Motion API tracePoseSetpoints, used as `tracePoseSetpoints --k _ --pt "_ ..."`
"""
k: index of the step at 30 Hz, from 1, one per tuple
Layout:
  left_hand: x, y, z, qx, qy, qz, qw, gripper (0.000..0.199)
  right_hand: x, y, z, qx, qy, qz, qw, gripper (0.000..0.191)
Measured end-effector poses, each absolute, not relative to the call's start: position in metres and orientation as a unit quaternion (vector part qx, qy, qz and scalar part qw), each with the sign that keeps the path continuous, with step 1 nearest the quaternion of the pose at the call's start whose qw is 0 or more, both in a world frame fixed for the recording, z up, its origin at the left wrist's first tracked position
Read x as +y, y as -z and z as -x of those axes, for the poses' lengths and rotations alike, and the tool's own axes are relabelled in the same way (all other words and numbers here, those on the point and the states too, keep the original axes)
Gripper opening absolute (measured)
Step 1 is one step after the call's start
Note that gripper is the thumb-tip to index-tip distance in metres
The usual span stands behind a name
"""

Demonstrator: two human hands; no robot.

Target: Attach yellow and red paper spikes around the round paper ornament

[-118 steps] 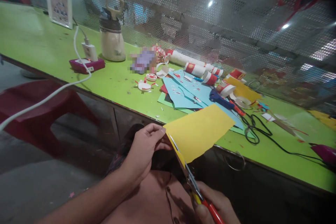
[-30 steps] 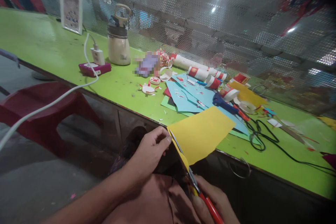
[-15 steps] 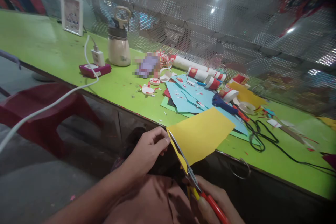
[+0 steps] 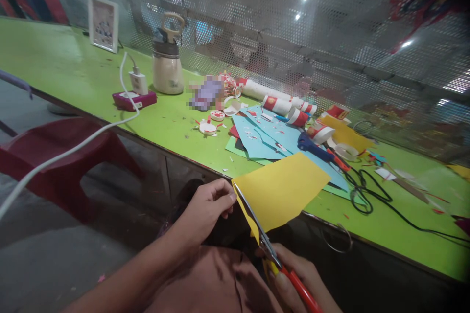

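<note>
A sheet of yellow paper (image 4: 282, 188) is held up over the front edge of the green table (image 4: 165, 132). My left hand (image 4: 215, 200) pinches its left corner between thumb and fingers. Along the paper's lower left edge lie the metal blades of a pair of scissors (image 4: 253, 217), with a narrow yellow strip on their near side. The tips point toward my left fingertips. My right hand (image 4: 290, 274) grips the red and yellow scissor handles below the table edge; some of its fingers are hidden behind them.
Blue paper sheets (image 4: 257, 132) with scraps lie behind the yellow paper. On them rests a blue glue gun (image 4: 314, 145) with a black cord (image 4: 370, 190). Cut paper cups (image 4: 277, 104), a bottle (image 4: 168, 68) and a purple power strip (image 4: 134, 100) stand farther back. A red stool (image 4: 66, 156) is at left.
The scissor blades appear a little closer together along the paper's edge. Both hands keep nearly the same place and grip, and the view has shifted slightly.
</note>
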State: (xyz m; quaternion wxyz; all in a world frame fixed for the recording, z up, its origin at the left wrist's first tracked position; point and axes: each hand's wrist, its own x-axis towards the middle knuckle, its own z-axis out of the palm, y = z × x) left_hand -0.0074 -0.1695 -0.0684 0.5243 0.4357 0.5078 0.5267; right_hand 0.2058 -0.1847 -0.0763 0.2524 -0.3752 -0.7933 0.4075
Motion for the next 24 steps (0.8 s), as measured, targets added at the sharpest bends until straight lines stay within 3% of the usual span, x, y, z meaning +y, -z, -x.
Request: tracePoseSetpoints --k 5,14,24 --pt "-0.17 0.067 0.008 0.504 -0.531 -0.435 0.524 0.014 -0.178 0.081 -0.204 -0.794 -0.426 0.363 0.236 0.043" --pt "-0.171 0.067 0.008 0.491 -0.531 -0.431 0.539 0.016 -0.188 0.069 -0.202 -0.798 -0.379 0.376 0.28 0.037" --pt "-0.169 0.068 0.007 0.488 -0.527 -0.431 0.547 0.014 -0.177 0.078 -0.205 -0.789 -0.446 0.356 0.229 0.04"
